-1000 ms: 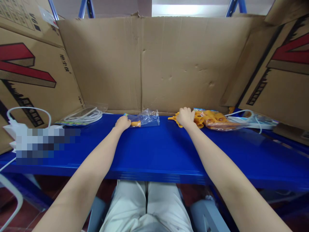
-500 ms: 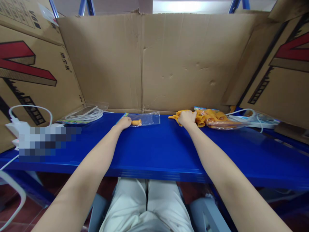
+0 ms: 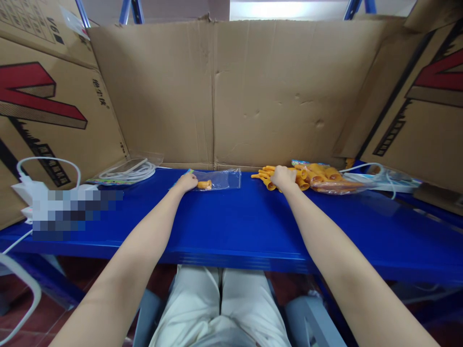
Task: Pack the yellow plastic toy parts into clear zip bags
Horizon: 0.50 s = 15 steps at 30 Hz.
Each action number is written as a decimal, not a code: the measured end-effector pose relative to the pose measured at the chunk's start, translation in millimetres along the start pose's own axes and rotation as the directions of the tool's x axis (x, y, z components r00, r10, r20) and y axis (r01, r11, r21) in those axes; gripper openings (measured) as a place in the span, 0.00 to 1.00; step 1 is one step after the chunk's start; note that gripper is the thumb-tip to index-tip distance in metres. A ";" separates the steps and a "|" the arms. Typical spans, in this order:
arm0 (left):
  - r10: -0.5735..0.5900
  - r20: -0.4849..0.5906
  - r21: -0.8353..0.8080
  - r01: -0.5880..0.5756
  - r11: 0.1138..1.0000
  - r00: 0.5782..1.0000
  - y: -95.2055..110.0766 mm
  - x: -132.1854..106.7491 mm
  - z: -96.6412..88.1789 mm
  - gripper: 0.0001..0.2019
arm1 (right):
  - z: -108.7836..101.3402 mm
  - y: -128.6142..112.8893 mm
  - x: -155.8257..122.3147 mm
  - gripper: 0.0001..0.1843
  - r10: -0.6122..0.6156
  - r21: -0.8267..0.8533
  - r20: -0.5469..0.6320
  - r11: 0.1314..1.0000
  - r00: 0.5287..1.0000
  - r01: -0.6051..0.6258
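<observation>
Between flat bag (image 3: pixel 228 179) and tubes (image 3: pixel 268 183), narrow gap

Pale creased trousers (image 3: pixel 191 308), bare forearms (image 3: pixel 146 246), perhaps a greyish top (image 3: pixel 231 339).

bright strip (image 3: pixel 287 9) above the cardboard (image 3: pixel 271 91), soft shadows, stretched edges, pixelated patch (image 3: pixel 68 212) at left
</observation>
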<state>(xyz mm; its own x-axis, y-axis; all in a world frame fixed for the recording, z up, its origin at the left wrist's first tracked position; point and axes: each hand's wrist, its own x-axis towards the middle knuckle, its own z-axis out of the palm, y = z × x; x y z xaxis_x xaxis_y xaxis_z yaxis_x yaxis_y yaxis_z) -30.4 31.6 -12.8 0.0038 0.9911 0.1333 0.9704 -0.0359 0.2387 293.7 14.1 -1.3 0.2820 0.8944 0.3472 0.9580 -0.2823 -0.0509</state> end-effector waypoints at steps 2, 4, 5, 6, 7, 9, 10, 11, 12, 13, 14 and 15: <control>-0.014 -0.009 -0.008 0.014 1.000 1.000 0.1 0.1 0.3 0.16 | 2.2 1.4 1.4 0.16 0.006 0.022 -0.025 1.000 1.000 -0.005; -0.023 -0.039 -0.020 0.022 1.000 0.999 -1.4 2.6 2.6 0.17 | 4.2 2.6 3.2 0.15 0.011 0.058 -0.061 0.998 0.998 -0.008; -0.021 -0.054 -0.027 0.019 0.999 0.998 -2.7 4.4 4.2 0.18 | 4.7 2.8 4.0 0.14 0.015 0.079 -0.077 0.997 0.997 -0.009; -0.014 -0.067 -0.033 0.012 0.999 0.998 -4.2 6.4 5.7 0.19 | 4.9 2.8 4.8 0.14 0.019 0.101 -0.089 0.995 0.996 -0.010; -0.003 -0.076 -0.039 0.000 0.999 0.997 -5.8 8.4 7.2 0.20 | 4.8 2.4 5.5 0.14 0.025 0.126 -0.096 0.992 0.995 -0.013; 0.018 -0.081 -0.048 -0.022 0.999 0.997 -8.8 11.6 9.4 0.20 | 3.3 1.3 6.3 0.14 0.041 0.196 -0.096 0.980 0.995 -0.022; 0.021 -0.078 -0.050 -0.025 0.998 0.997 -9.9 12.6 10.2 0.19 | 2.1 0.9 6.4 0.15 0.055 0.245 -0.088 0.969 0.995 -0.032; 0.019 -0.073 -0.051 -0.023 0.998 0.997 -10.7 13.1 10.8 0.19 | 0.9 0.6 6.3 0.15 0.070 0.302 -0.073 0.952 0.995 -0.045; 0.013 -0.066 -0.052 -0.017 0.998 0.998 -11.2 13.3 11.3 0.19 | -0.3 0.5 6.0 0.15 0.085 0.363 -0.051 0.930 0.995 -0.061; 0.009 -0.059 -0.054 -0.012 0.998 0.998 -11.4 13.3 11.7 0.19 | -1.3 0.8 5.7 0.15 0.097 0.423 -0.025 0.903 0.995 -0.077; 0.007 -0.053 -0.055 -0.010 0.998 0.999 -11.5 13.2 12.1 0.19 | -2.0 1.2 5.4 0.15 0.104 0.475 0.000 0.875 0.995 -0.091; 0.010 -0.050 -0.056 -0.012 0.998 0.999 -11.4 13.0 12.6 0.19 | -2.6 1.7 5.2 0.14 0.106 0.515 0.020 0.851 0.994 -0.101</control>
<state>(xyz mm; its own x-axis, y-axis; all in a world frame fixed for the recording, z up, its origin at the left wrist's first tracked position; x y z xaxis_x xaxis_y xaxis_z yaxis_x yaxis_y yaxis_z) -38.4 46.5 -25.9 0.0010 0.9830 0.1837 0.9551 -0.0553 0.2910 296.6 17.4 2.8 0.3828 0.8660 0.3215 0.8140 -0.1517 -0.5607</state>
